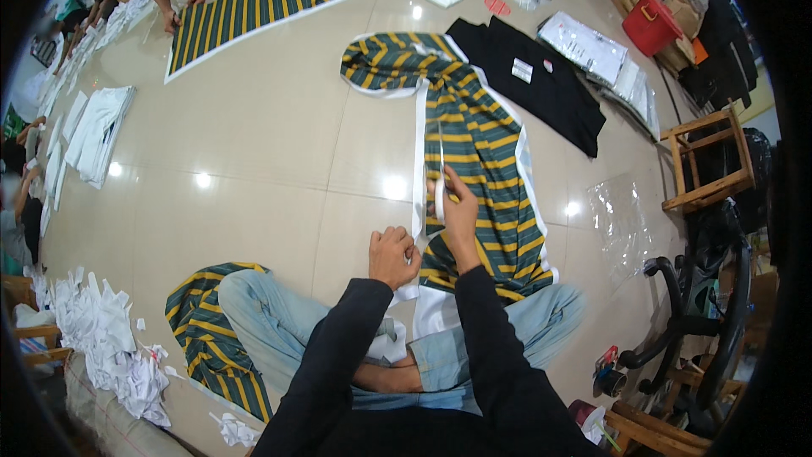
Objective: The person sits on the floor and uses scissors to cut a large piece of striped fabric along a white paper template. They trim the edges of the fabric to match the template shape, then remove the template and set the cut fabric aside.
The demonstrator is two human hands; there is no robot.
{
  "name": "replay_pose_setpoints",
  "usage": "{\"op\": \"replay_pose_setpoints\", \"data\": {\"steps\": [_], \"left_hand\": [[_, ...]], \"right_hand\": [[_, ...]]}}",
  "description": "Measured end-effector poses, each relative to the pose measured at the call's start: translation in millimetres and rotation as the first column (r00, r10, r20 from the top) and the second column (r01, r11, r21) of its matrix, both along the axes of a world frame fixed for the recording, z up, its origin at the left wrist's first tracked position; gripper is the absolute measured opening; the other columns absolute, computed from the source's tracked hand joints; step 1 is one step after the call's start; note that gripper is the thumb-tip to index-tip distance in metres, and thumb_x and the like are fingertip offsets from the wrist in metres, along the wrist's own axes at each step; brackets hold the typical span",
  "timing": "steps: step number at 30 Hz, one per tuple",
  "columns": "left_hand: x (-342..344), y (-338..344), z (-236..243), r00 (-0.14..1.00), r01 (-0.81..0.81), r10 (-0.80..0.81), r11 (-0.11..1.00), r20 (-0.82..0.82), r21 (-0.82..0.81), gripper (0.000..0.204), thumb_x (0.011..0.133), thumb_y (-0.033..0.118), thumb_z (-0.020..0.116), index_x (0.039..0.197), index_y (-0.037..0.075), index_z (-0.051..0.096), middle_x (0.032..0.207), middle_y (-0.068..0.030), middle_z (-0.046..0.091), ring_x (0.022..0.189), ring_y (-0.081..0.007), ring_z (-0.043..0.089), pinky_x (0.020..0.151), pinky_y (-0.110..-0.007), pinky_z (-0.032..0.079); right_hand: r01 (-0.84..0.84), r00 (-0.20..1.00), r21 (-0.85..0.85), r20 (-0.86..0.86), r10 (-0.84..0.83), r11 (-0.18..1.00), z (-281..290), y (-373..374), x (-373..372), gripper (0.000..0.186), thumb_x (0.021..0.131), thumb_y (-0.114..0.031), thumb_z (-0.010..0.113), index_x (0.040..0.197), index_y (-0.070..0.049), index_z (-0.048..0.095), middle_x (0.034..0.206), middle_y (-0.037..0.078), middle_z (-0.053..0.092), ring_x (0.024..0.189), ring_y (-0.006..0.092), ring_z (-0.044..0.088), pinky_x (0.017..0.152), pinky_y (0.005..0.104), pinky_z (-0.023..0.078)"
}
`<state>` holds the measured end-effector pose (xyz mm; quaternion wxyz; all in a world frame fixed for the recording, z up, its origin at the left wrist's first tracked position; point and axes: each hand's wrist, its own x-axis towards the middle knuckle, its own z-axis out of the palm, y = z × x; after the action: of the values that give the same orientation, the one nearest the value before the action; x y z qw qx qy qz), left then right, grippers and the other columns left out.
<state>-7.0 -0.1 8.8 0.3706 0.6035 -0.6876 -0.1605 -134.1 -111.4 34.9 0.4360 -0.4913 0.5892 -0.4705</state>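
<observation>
The striped cloth (495, 211) lies bunched on the floor, beneath the right hand and reaching beyond it, its white edge strip (419, 152) running just left of that hand. The right hand (458, 211) is closed around the handle of the scissors (439, 200), blades pointing away from the body; how far the blades are apart is hard to tell. Near it, lower and to the left, the left hand (393, 256) is curled tight at the strip's near end and appears to pinch it, though the fingertips are partly hidden. Because the cloth is rumpled, a loose fold under the blades could be snipped by mistake; if the strip went slack, a cut could wander into the stripes. Left fingers sliding forward might meet the blades. Beyond the hands, to the right, a black shirt (541, 85) touches the cloth and could be dragged along by a hard pull. Farther right of the right hand lies a clear plastic sheet (620, 224), slippery if stepped on.
</observation>
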Motion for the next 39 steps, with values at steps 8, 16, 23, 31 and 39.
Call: {"op": "replay_pose_setpoints", "data": {"steps": [8,16,23,31,39], "left_hand": [[11,14,1,0.983,0.132,-0.132,0.991,0.127,0.003,0.016,0.075,0.025,0.066,0.068,0.012,0.06,0.079,-0.005,0.056,0.084,-0.0275,0.056,0.077,-0.043,0.038],[78,138,61,0.858,0.439,-0.51,0.787,0.058,0.433,0.028,0.084,0.031,0.067,0.097,0.006,0.068,0.123,-0.0174,0.062,0.116,-0.0349,0.057,0.097,-0.05,0.043],[78,-20,52,0.99,-0.003,-0.012,0.994,0.137,0.108,0.061,0.091,0.035,0.066,0.141,0.005,0.048,0.153,-0.0193,0.041,0.141,-0.0379,0.037,0.116,-0.051,0.029],[25,2,10,0.788,0.151,-0.334,0.919,0.517,0.363,0.08,0.094,0.059,0.052,0.156,0.012,0.033,0.162,-0.0148,0.03,0.148,-0.0337,0.03,0.118,-0.066,0.014],[-3,10,53,0.938,0.331,-0.323,0.942,-0.125,0.056,0.041,0.095,0.021,0.061,0.135,0.009,0.059,0.133,-0.0151,0.061,0.122,-0.0351,0.057,0.106,-0.045,0.041]], "right_hand": [[-0.162,0.754,-0.23,-0.656,-0.03,0.96,8,50,-53,0.056,0.085,-0.009,0.065,0.138,-0.001,0.047,0.126,0.024,0.055,0.116,0.0434,0.056,0.098,0.048,0.046],[-0.003,0.728,0.004,-0.685,0.005,1.0,64,175,-106,0.051,0.092,-0.021,0.066,0.135,0.001,0.05,0.117,0.025,0.066,0.104,0.0412,0.067,0.086,0.0453,0.052],[-0.265,0.877,-0.293,-0.469,0.103,0.918,60,27,-54,0.057,0.091,-0.021,0.071,0.137,-0.002,0.044,0.132,0.026,0.056,0.117,0.0445,0.059,0.094,0.0465,0.049],[-0.042,0.655,0.112,-0.747,0.112,0.993,32,39,-103,0.044,0.091,-0.015,0.055,0.133,-0.005,0.048,0.132,0.027,0.058,0.11,0.0469,0.061,0.091,0.0547,0.049],[0.156,0.666,-0.087,-0.726,-0.17,0.984,53,95,-182,0.054,0.09,-0.007,0.064,0.139,-0.002,0.042,0.131,0.027,0.056,0.117,0.0455,0.058,0.096,0.0486,0.047]]}}
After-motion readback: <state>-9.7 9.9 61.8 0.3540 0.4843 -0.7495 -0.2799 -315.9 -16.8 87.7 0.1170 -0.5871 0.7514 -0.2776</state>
